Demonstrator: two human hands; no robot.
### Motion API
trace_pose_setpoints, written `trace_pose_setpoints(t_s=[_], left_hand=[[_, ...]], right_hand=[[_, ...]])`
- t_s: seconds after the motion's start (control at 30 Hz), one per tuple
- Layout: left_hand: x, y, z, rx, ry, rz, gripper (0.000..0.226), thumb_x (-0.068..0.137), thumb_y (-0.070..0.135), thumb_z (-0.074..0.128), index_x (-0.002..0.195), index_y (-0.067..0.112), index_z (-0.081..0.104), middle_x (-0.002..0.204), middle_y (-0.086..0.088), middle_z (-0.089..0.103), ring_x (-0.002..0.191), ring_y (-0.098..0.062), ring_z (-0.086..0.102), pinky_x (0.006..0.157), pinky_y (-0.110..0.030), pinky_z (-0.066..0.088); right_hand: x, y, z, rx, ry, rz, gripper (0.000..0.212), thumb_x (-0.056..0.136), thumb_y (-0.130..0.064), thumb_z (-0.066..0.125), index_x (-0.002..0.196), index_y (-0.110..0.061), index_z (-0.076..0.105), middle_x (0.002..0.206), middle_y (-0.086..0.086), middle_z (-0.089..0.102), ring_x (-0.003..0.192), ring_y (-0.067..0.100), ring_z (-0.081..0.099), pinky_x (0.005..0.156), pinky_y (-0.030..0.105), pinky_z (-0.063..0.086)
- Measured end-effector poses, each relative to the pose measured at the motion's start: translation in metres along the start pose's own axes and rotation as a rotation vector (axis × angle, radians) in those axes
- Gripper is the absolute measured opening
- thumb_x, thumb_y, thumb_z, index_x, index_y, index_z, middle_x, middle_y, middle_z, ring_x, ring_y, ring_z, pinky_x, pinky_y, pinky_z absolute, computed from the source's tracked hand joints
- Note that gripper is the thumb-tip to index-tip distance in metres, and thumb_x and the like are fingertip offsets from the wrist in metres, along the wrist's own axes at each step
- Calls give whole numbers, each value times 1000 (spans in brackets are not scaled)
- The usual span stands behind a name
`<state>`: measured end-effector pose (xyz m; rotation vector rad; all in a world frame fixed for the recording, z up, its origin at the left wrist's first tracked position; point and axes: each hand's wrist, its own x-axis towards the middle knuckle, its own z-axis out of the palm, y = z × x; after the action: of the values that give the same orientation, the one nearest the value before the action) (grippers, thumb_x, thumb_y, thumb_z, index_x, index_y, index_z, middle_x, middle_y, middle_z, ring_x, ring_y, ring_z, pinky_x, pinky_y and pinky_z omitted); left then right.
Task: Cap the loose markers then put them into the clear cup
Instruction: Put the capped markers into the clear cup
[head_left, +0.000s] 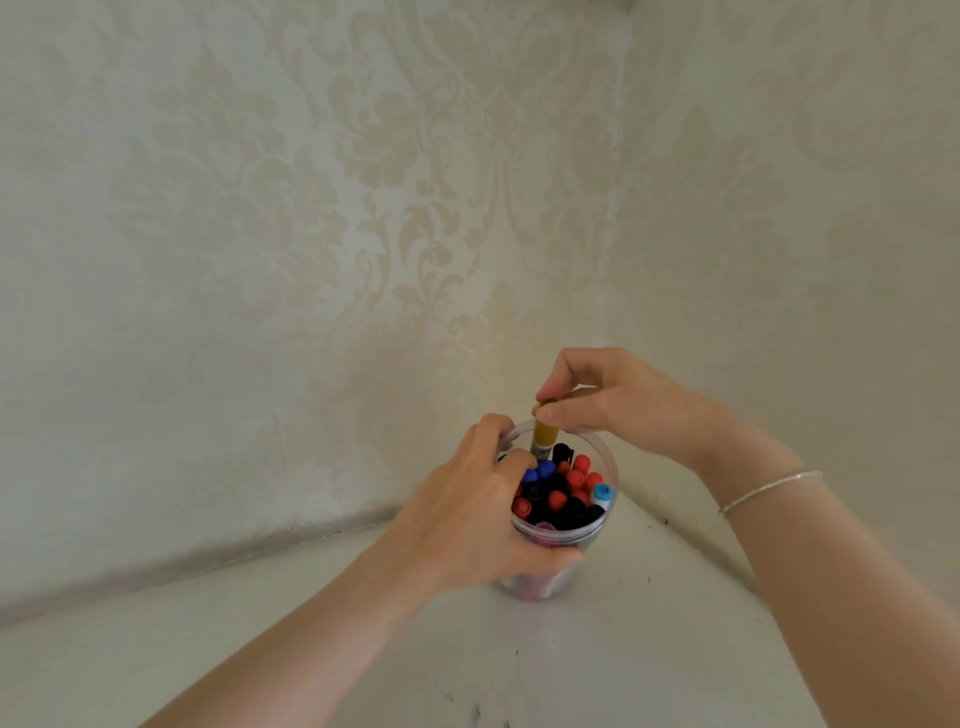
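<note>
Steadying the clear cup (597, 525) with my left hand (467, 525), I have its fingers wrapped round the near wall and over the rim, clamped on it. It stands on the white bench (363, 649) close to the wall corner, packed with capped markers (566, 493) in red, blue and black. Just beyond, my right hand (623, 410) pinches the top of a yellow marker (545, 432), upright, its lower end already among the others at the far rim. I judge this the putting-in step; next I need to push it straight down into a gap, then let go. No lettering on any marker is sharp enough to read.
</note>
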<state>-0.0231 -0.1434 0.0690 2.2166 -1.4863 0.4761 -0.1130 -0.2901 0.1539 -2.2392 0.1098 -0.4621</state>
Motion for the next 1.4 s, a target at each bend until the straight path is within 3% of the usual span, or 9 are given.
trace_pose_setpoints(t_s=[0.17,0.33,0.53,0.63,0.73,0.9,1.03,1.1,1.4], left_hand=[[0,1,-1,-31,3,-8,88,55,73,74,118,23,38,118,15,29,96,-3,46,74,-17,46],[8,-20,4,-574,-204,-98,138,45,60,86,143,51,-12,143,23,20,136,3,24,115,-30,27],[16,-25,17,-861,-282,35,126,50,11,94,149,22,18,143,3,43,133,-15,44,108,-46,40],[17,-19,32,-813,-89,-62,100,42,33,96,128,27,46,123,3,60,116,-16,58,97,-46,49],[13,-13,40,-747,9,-173,107,34,53,91,125,39,38,126,13,51,114,-2,54,94,-27,51],[9,-17,31,-775,-142,-122,103,49,27,94,126,43,27,124,24,47,113,10,50,92,-14,46],[7,-30,22,-822,-165,-103,108,46,22,94,133,35,31,129,17,49,120,-1,51,100,-30,47],[7,-35,18,-836,-147,-72,102,48,9,95,128,34,37,125,22,55,118,0,53,98,-26,48],[-3,-51,32,-899,-13,-146,105,44,11,96,129,31,38,120,13,61,115,-9,59,97,-38,51]], right_hand=[[3,-2,-1,18,-88,115,10,87,-12,64,84,-15,55,97,14,65,84,19,57,94,43,48],[-3,8,6,-24,-7,11,8,84,-25,62,85,-23,54,99,10,67,101,28,63,95,52,47],[-10,7,10,-20,-7,-70,11,81,-11,63,84,-20,58,97,3,67,94,18,64,85,35,52],[-8,2,19,-385,89,-102,20,80,-20,64,92,-24,49,91,-3,55,80,14,53,65,24,44],[-5,0,26,-550,91,-57,24,85,-12,56,98,-22,38,79,-2,51,68,17,52,55,28,43],[-4,3,21,-434,128,-7,25,81,-11,59,89,-26,40,80,9,61,66,25,58,61,41,52],[-4,-5,18,-325,170,-65,34,75,-9,65,76,-33,41,77,6,66,66,32,64,62,50,55],[-4,-11,11,-252,225,-81,34,75,-9,68,77,-32,43,74,2,66,67,29,67,65,51,56],[9,-19,32,31,175,14,12,82,-14,63,88,-4,60,86,13,67,73,25,68,75,48,57]])
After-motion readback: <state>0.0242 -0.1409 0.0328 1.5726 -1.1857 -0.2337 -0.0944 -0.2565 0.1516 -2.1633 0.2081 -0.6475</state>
